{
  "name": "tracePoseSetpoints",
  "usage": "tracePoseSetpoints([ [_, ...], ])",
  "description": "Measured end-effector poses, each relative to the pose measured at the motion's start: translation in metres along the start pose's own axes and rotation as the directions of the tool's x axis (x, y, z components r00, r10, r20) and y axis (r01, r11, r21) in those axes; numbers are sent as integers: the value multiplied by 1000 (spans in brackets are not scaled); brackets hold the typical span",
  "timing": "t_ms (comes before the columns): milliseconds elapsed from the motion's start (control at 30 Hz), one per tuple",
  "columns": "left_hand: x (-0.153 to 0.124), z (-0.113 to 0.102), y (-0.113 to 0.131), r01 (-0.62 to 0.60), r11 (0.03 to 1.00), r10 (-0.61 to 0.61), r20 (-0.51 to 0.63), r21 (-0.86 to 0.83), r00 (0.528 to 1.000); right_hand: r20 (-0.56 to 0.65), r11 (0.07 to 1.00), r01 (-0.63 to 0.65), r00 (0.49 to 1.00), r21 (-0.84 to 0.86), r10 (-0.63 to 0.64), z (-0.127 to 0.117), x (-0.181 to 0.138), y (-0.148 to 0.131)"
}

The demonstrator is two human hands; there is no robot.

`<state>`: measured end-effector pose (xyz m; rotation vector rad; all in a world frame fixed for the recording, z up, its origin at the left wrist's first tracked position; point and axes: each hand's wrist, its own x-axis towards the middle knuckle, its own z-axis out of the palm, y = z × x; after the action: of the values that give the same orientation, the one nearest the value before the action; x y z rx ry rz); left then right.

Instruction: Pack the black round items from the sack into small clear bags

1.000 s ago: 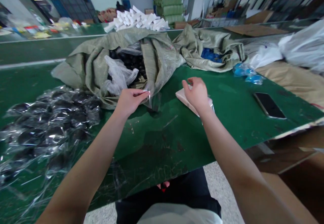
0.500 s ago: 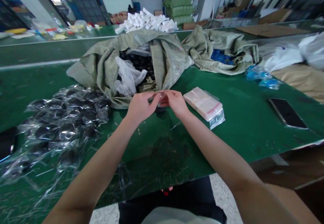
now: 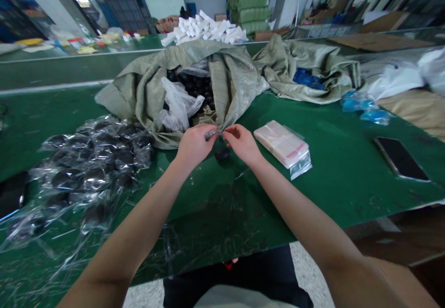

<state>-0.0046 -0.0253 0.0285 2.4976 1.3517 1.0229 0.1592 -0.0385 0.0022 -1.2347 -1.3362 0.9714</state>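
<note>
My left hand [image 3: 196,143] pinches a small clear plastic bag [image 3: 211,134], mostly hidden by the fingers. Thumb and forefinger of my right hand [image 3: 241,143] meet at the bag's right edge, close to the left fingertips. Below them a round, glossy black piece [image 3: 222,154] lies on the green table. Right of my right hand is a stack of clear plastic bags [image 3: 281,144] with a reddish stripe. To the left spreads a pile of black rounded pieces in clear wrapping [image 3: 95,152].
Behind my hands lies an open woven sack [image 3: 146,92] of black pieces, with crumpled film [image 3: 177,106] at its mouth. Another sack [image 3: 278,69] holds blue pieces. Phones lie at right [image 3: 401,158] and far left [image 3: 14,194]. White blocks [image 3: 205,28] are heaped at the back.
My fingertips have drawn slightly apart around the clear bag. The black piece beneath them shows more fully now. The whole view has shifted slightly.
</note>
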Motion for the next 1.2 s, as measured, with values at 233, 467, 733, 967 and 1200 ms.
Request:
tracePoseSetpoints([
  [233, 1, 4, -10, -38, 999, 40, 67, -28, 997, 76, 982, 165, 984, -90, -158, 5, 5, 5],
  [467, 6, -6, -9, 145, 978, -175, -205, -151, 963, -47, 979, 105, 994, 177, -98, 1, 9, -10],
  [733, 12, -23, -15, 231, 895, -197, 126, -382, 972, 140, 958, -70, 990, 279, 32, -13, -6, -17],
  [967, 8, -26, -9, 164, 956, -146, 89, -243, 985, 172, 980, -41, 985, 197, 6, -15, -7, -10],
  [1200, -1, -11, 20, 238, 968, -243, -53, -77, 969, -20, 966, 20, 1000, 258, -15, -3, -16, -10],
])
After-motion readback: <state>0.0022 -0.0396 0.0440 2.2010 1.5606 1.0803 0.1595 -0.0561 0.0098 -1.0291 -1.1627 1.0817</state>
